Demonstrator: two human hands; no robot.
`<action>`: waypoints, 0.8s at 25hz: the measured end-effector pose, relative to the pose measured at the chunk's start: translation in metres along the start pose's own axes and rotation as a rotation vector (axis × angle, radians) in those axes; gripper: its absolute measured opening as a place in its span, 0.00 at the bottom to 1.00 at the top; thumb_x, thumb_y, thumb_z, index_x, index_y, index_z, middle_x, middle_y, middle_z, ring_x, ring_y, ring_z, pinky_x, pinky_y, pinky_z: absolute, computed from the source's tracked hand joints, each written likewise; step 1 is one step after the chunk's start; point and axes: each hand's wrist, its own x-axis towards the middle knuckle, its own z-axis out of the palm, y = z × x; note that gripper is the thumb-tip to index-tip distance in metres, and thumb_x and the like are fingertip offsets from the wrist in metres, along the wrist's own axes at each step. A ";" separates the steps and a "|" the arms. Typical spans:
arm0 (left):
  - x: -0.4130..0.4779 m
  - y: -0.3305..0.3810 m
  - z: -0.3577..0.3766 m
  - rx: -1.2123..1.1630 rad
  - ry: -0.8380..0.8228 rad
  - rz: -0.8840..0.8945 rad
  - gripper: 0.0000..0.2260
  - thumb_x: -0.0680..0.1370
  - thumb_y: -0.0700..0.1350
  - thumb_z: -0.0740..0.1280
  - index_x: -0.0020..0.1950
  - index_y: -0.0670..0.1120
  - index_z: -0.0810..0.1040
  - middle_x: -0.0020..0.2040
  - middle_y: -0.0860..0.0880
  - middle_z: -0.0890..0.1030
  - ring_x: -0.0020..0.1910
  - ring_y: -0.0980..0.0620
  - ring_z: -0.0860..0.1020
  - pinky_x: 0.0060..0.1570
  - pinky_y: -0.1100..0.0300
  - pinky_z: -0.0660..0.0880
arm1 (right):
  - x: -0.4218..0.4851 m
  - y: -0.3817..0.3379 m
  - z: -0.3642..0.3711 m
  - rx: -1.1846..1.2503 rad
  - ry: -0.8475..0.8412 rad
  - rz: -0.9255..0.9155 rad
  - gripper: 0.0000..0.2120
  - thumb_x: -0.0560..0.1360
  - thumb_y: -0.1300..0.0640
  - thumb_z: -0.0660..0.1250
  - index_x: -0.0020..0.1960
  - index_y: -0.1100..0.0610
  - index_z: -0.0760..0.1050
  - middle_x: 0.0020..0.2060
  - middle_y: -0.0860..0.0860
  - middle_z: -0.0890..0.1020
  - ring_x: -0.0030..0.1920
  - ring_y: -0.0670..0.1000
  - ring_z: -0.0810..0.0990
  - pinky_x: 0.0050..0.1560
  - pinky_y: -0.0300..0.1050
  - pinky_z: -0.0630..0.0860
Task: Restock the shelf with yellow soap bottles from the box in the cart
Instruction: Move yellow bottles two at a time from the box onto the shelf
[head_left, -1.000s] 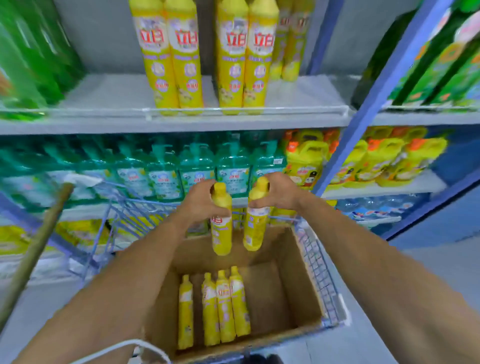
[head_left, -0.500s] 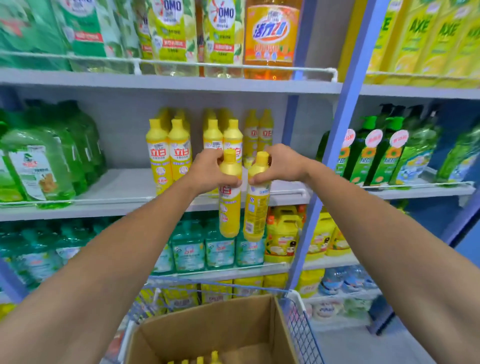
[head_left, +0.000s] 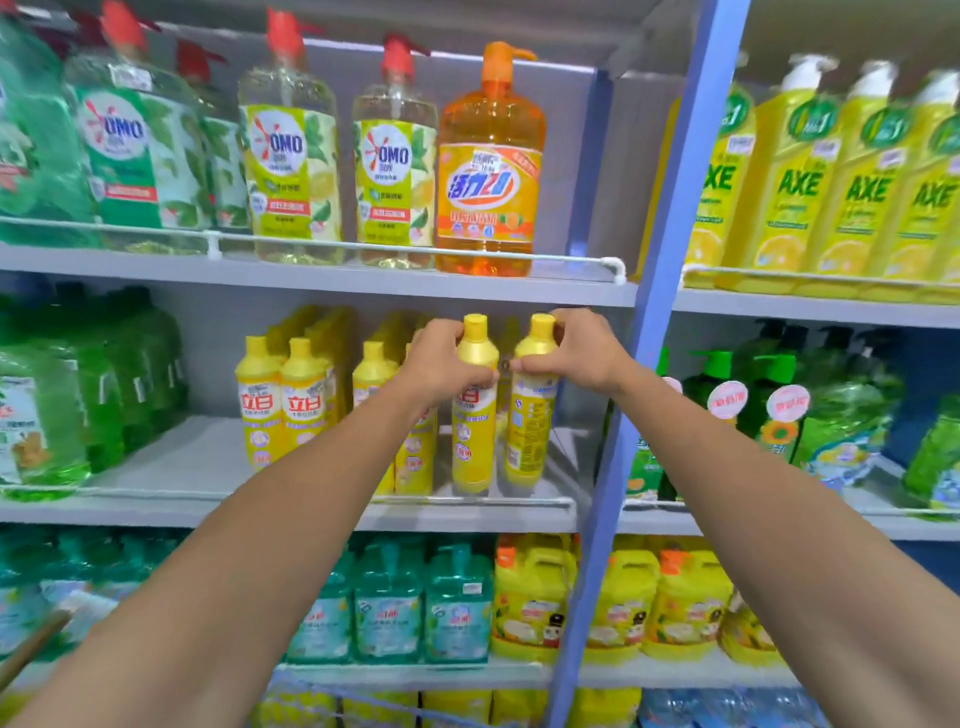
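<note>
My left hand (head_left: 441, 364) grips the neck of one yellow soap bottle (head_left: 471, 441), and my right hand (head_left: 576, 351) grips the neck of a second yellow soap bottle (head_left: 529, 431). Both bottles stand upright at the right end of the middle shelf (head_left: 182, 467), their bases at the shelf's front wire rail. To their left, rows of the same yellow bottles (head_left: 283, 400) stand on that shelf. The box and the cart are out of view.
A blue upright post (head_left: 639, 338) borders the shelf just right of my right hand. Large OMO bottles (head_left: 291, 171) and an orange pump bottle (head_left: 488, 171) sit on the shelf above. Green jugs (head_left: 62, 395) stand at left, teal bottles (head_left: 389, 608) below.
Both hands have carried their bottles up from above the box to the middle shelf. The view has tilted upward, and the box has left the frame.
</note>
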 end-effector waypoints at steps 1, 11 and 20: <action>0.003 0.000 0.011 0.002 0.012 -0.018 0.15 0.63 0.45 0.82 0.45 0.45 0.82 0.42 0.46 0.85 0.41 0.48 0.82 0.42 0.52 0.78 | 0.002 0.008 0.005 -0.004 0.015 0.008 0.20 0.64 0.46 0.83 0.33 0.52 0.73 0.29 0.47 0.78 0.33 0.47 0.75 0.37 0.42 0.70; 0.024 -0.034 0.075 -0.014 0.070 -0.155 0.17 0.66 0.45 0.81 0.51 0.44 0.82 0.45 0.49 0.83 0.45 0.49 0.80 0.44 0.56 0.75 | 0.023 0.070 0.062 0.167 -0.085 0.175 0.23 0.65 0.45 0.82 0.54 0.55 0.81 0.47 0.49 0.85 0.48 0.49 0.83 0.45 0.39 0.76; 0.007 -0.085 0.106 -0.362 -0.042 -0.225 0.24 0.67 0.40 0.81 0.60 0.45 0.78 0.53 0.49 0.85 0.52 0.50 0.84 0.53 0.52 0.82 | -0.014 0.091 0.114 0.539 0.139 0.246 0.27 0.69 0.50 0.81 0.64 0.51 0.75 0.52 0.44 0.84 0.48 0.33 0.81 0.48 0.30 0.78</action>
